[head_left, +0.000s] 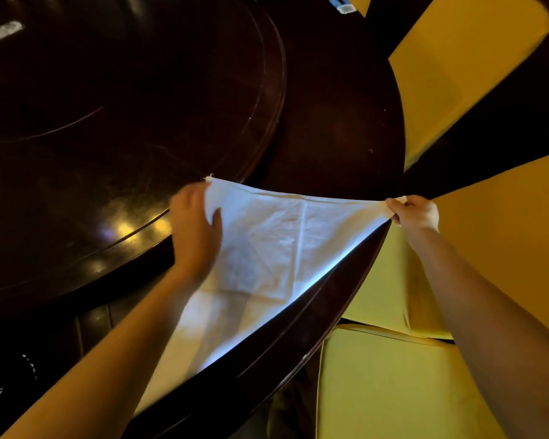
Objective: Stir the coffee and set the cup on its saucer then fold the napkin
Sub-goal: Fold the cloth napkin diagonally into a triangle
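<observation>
A white cloth napkin (276, 245) is stretched out over the near edge of a dark round wooden table (339, 122). My left hand (195, 229) grips the napkin's far left corner, thumb on top of the cloth. My right hand (415, 213) pinches the right corner at the table's rim and pulls the top edge taut. The napkin's lower part runs down toward me under my left forearm. No cup, saucer or spoon is in view.
A raised round turntable (133, 99) fills the table's left and middle. Yellow cushioned chairs stand at the right (469, 68) and near right (393, 384). A small white object (346, 7) lies at the table's far edge.
</observation>
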Tool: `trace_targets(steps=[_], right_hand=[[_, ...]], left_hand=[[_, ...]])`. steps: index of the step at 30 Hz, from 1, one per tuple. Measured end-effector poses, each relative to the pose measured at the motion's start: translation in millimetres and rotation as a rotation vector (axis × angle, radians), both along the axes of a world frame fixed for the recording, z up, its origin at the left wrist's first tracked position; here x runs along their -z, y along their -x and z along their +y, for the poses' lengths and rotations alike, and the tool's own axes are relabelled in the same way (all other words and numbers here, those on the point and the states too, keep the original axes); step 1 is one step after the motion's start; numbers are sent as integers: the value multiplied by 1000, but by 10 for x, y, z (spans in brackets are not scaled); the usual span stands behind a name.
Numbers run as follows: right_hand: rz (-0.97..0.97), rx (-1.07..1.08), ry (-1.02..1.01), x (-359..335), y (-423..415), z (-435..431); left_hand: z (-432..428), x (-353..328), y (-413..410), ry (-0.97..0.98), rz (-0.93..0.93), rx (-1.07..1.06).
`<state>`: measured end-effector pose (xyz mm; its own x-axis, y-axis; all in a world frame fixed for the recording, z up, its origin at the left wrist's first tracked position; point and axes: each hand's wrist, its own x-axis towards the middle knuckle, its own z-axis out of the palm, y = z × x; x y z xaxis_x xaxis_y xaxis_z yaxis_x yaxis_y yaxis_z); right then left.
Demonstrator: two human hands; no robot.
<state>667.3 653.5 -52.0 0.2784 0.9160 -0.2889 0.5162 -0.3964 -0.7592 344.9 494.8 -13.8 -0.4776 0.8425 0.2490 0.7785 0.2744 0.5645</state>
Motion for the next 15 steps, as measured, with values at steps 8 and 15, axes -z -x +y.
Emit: trace_targets(steps=[8, 15], right_hand=[[-364, -547, -383, -94, 748, -764], [-657, -1321, -483, 403, 1206, -1590]], left_hand=[[-1267, 732, -628, 448, 290, 474], [-1456, 713, -593, 389, 415, 492]])
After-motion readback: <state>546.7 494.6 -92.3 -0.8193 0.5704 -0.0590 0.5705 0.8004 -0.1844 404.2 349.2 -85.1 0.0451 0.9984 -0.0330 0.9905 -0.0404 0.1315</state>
